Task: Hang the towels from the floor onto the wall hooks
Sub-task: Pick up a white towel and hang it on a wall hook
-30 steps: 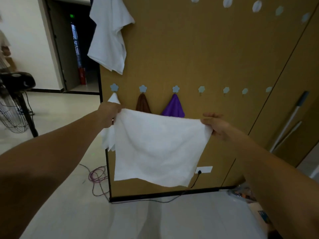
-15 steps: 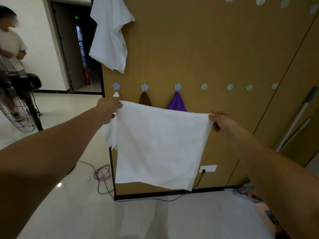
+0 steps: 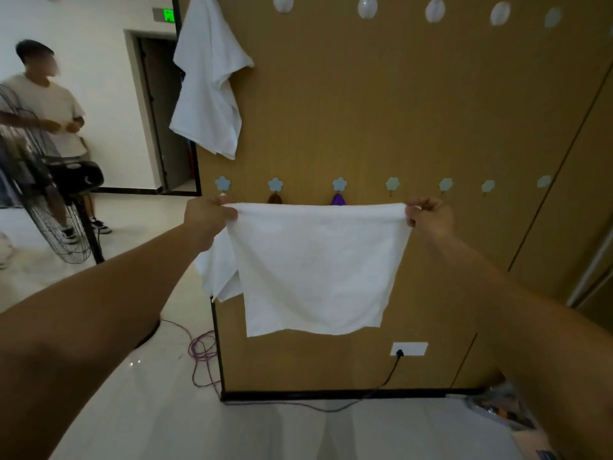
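Pinching the white towel [image 3: 315, 270] taut by its top corners, left hand [image 3: 207, 215] at 9 o'clock and right hand [image 3: 431, 215] at 3, the person lines it up under the free hooks [image 3: 392, 184].

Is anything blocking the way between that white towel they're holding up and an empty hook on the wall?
Nothing visible. The white towel, held by left hand and right hand, hangs just below the free hook, with only bare board between.

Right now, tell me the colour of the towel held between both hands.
Plain white towel, no pattern, seen in the head view.
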Demonstrator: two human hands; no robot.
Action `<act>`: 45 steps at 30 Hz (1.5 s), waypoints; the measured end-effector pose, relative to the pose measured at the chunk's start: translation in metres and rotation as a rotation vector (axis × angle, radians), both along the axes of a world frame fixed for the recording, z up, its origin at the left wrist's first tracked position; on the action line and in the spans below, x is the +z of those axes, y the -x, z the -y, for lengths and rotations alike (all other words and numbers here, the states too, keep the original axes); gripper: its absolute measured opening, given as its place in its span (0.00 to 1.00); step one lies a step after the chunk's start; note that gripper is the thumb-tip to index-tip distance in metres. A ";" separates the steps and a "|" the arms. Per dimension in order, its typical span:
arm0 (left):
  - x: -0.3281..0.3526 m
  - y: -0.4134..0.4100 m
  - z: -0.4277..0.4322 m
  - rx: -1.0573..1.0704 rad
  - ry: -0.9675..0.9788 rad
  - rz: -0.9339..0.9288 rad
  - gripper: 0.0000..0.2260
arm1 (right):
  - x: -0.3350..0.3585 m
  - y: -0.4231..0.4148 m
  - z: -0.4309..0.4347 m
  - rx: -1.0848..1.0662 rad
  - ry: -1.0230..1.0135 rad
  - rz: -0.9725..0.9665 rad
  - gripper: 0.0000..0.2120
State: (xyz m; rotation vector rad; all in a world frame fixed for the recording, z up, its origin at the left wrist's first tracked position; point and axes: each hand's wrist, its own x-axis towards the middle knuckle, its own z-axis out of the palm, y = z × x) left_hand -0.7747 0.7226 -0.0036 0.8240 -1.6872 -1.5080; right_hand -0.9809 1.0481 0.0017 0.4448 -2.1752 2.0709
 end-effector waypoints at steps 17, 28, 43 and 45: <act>0.003 -0.004 -0.004 0.260 0.753 0.439 0.10 | 0.005 0.008 0.023 0.023 -0.467 -0.178 0.14; 0.034 -0.007 0.016 0.119 0.309 -0.110 0.12 | 0.021 -0.033 0.094 0.044 -0.143 -0.164 0.09; 0.034 -0.015 0.059 -0.595 0.697 0.388 0.12 | 0.017 -0.061 0.163 0.318 -0.449 -0.271 0.16; 0.036 -0.004 0.062 -0.565 0.699 0.361 0.15 | 0.016 -0.054 0.170 0.283 -0.430 -0.306 0.19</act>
